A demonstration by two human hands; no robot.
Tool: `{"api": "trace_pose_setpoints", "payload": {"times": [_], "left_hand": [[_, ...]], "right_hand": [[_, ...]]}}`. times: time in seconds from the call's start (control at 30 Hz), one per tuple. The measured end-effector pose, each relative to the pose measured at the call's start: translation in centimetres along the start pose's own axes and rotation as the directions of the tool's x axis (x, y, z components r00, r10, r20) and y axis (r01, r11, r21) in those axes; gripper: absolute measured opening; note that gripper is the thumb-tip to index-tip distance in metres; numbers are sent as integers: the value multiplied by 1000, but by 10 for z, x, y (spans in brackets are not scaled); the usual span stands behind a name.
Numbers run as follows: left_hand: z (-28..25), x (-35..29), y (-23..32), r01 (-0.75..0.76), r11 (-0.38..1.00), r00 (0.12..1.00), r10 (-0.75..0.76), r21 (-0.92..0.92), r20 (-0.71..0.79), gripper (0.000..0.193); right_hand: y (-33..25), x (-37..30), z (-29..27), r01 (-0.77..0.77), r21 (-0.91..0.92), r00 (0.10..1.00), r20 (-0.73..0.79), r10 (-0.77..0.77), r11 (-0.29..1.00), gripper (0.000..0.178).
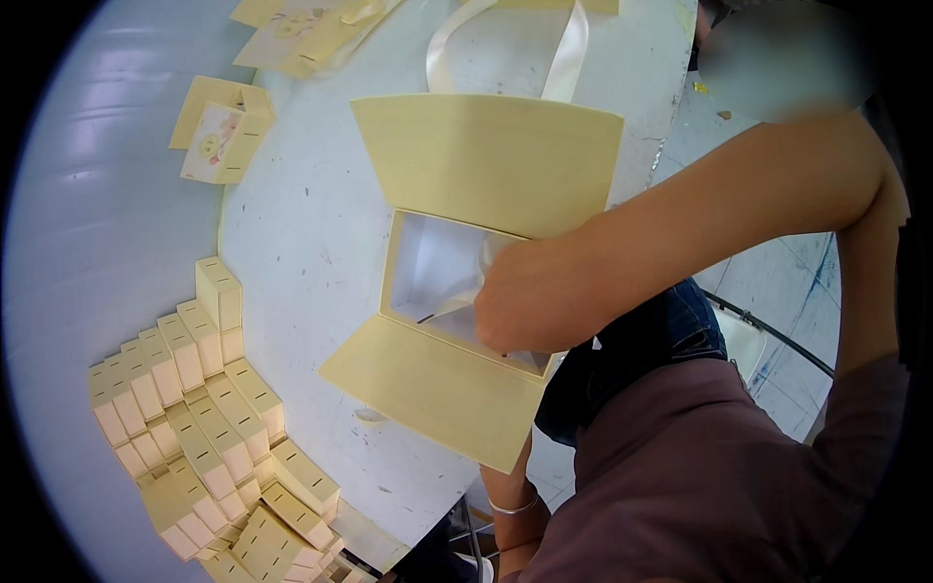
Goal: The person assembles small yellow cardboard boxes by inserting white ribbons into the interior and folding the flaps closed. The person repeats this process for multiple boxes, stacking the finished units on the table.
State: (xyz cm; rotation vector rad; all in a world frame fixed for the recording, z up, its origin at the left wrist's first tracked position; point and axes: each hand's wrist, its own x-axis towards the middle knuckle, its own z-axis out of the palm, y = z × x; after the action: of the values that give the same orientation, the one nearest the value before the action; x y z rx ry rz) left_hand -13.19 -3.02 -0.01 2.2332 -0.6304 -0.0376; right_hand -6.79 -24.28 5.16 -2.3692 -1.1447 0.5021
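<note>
A pale yellow gift box [387, 267] lies with both flaps spread wide, showing its white inside. My right hand [530, 296] reaches into it with curled fingers, their tips hidden. A white ribbon [457, 301] runs across the inside to those fingers from near a dark slot; the hand appears closed on it. Below the near flap [437, 389], my left hand [505, 478] shows only in part beside the table edge. The flap hides its fingers, and a bangle circles the wrist.
Stacked small pale yellow boxes [209, 428] line the left side of the table [301, 233]. A flower-printed box [219, 141] stands farther up. White ribbon handles [564, 63] lie above the far flap. A blurred person [787, 58] is at the upper right.
</note>
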Motion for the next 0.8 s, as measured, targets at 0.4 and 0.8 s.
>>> {"api": "trace_pose_setpoints", "payload": {"times": [0.4,0.8], "left_hand": [[10,-6,-34,-42,992,998,36,116,56,26],[-151,-69,-109,558,676,802,-290,482,-522,53]], "right_hand": [[6,14,22,-5,81,999,-47,9,997,7],[-18,-33,53,121,-390,586,-714,-383,913,31]]}}
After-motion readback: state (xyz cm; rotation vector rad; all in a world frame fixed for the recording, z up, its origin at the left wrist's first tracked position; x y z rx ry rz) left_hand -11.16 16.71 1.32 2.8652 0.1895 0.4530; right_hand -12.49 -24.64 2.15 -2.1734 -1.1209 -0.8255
